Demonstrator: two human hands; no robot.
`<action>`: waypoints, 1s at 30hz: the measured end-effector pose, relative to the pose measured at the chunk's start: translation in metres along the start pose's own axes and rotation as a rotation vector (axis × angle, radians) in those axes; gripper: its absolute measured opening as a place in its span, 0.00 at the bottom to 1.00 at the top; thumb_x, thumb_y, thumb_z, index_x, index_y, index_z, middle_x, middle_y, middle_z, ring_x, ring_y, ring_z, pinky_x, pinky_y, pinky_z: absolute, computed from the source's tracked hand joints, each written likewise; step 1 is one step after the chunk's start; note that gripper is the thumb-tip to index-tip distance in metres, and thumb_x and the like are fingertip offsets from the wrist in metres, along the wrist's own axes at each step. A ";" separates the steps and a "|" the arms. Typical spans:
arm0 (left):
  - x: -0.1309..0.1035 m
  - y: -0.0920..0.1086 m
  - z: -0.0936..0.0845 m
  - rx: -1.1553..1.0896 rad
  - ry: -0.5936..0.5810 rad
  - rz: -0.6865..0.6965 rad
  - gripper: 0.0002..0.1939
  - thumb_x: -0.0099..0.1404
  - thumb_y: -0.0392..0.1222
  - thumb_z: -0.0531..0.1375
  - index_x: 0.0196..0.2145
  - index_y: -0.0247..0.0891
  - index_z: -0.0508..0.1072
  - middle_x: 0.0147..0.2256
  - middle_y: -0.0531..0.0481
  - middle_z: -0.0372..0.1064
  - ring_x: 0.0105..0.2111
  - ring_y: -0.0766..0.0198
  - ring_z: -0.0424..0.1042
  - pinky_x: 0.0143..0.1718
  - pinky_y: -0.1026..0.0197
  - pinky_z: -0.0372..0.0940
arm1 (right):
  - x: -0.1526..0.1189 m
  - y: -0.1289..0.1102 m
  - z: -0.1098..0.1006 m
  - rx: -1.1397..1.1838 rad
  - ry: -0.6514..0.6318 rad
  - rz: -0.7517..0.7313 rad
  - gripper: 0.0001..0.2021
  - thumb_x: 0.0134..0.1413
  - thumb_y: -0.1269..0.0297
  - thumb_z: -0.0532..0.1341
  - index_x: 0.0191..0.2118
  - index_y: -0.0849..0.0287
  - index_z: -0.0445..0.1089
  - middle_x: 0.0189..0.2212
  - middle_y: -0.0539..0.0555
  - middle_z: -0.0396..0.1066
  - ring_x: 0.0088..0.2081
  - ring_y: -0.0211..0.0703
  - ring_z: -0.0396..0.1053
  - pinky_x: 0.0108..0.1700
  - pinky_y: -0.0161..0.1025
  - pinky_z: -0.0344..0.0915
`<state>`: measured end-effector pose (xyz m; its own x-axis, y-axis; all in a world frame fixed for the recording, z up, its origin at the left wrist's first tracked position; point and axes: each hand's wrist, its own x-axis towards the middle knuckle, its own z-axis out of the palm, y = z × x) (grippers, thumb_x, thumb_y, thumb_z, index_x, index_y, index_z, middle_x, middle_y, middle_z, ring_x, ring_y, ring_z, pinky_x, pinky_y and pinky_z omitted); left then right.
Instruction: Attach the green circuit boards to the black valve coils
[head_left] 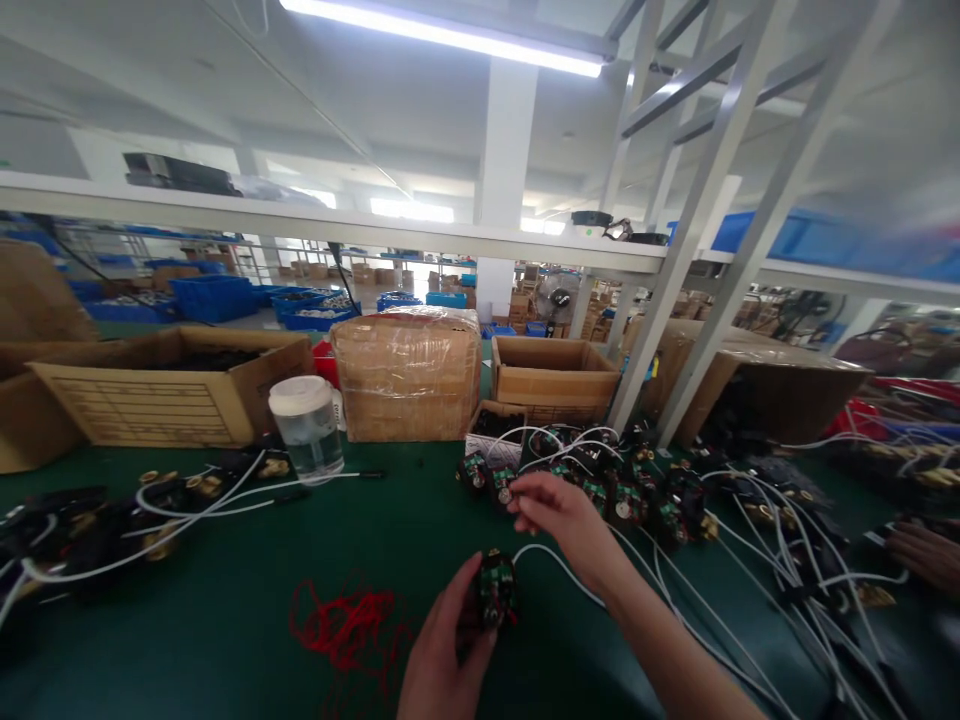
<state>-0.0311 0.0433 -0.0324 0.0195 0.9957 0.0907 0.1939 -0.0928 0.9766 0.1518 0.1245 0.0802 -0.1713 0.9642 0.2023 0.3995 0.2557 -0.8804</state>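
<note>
My left hand (448,645) grips a small black device with a green circuit board (496,590) just above the green table, fingers on its left side and thumb at its lower edge. A white cable (555,552) curves away from beside this device. My right hand (559,512) is raised behind it with fingertips pinched together; anything between them is too small to make out. Those fingertips are close to a similar device (474,472) in a row of circuit-board units (624,503). Left of my left hand lies a loose tangle of red wires (345,622).
A lidded clear plastic jar (309,430) stands before a wrapped carton (409,378) and an open carton (157,400). White cables and black parts with brass fittings (787,510) crowd the right. Another person's hand (926,553) is at the far right. Metal posts (679,230) rise behind.
</note>
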 end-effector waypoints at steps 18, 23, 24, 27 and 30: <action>0.000 0.011 -0.007 -0.015 -0.060 0.005 0.30 0.64 0.42 0.60 0.64 0.46 0.64 0.54 0.46 0.77 0.49 0.56 0.79 0.50 0.56 0.74 | -0.097 0.021 0.030 0.871 0.014 0.189 0.15 0.49 0.57 0.74 0.40 0.57 0.76 0.36 0.57 0.79 0.30 0.43 0.76 0.33 0.37 0.63; -0.001 0.014 -0.007 -0.024 -0.080 -0.009 0.30 0.64 0.41 0.58 0.64 0.45 0.63 0.55 0.47 0.76 0.50 0.57 0.78 0.52 0.57 0.74 | -0.099 0.021 0.032 1.007 0.064 0.260 0.15 0.46 0.57 0.75 0.38 0.58 0.78 0.28 0.51 0.72 0.27 0.35 0.64 0.31 0.35 0.57; -0.001 0.015 -0.007 -0.020 -0.078 -0.014 0.30 0.64 0.41 0.58 0.64 0.45 0.63 0.55 0.47 0.76 0.50 0.58 0.78 0.51 0.57 0.74 | -0.099 0.022 0.032 1.045 0.067 0.272 0.14 0.46 0.58 0.75 0.38 0.57 0.78 0.27 0.50 0.71 0.27 0.35 0.62 0.31 0.35 0.56; -0.001 0.017 -0.006 -0.001 -0.062 -0.016 0.30 0.64 0.41 0.58 0.64 0.45 0.63 0.54 0.47 0.75 0.49 0.58 0.79 0.50 0.57 0.74 | -0.099 0.024 0.033 1.134 0.063 0.273 0.12 0.46 0.60 0.75 0.36 0.56 0.78 0.25 0.48 0.66 0.25 0.34 0.58 0.30 0.35 0.53; -0.001 0.018 -0.007 0.014 -0.047 -0.014 0.30 0.63 0.41 0.59 0.63 0.46 0.64 0.53 0.48 0.76 0.49 0.57 0.79 0.50 0.57 0.74 | -0.098 0.022 0.033 1.120 0.087 0.269 0.11 0.43 0.62 0.76 0.33 0.56 0.77 0.23 0.46 0.63 0.24 0.33 0.55 0.29 0.34 0.52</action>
<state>-0.0341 0.0402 -0.0138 0.0631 0.9957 0.0676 0.2086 -0.0794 0.9748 0.1480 0.0334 0.0268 -0.1216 0.9908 -0.0586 -0.6164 -0.1217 -0.7779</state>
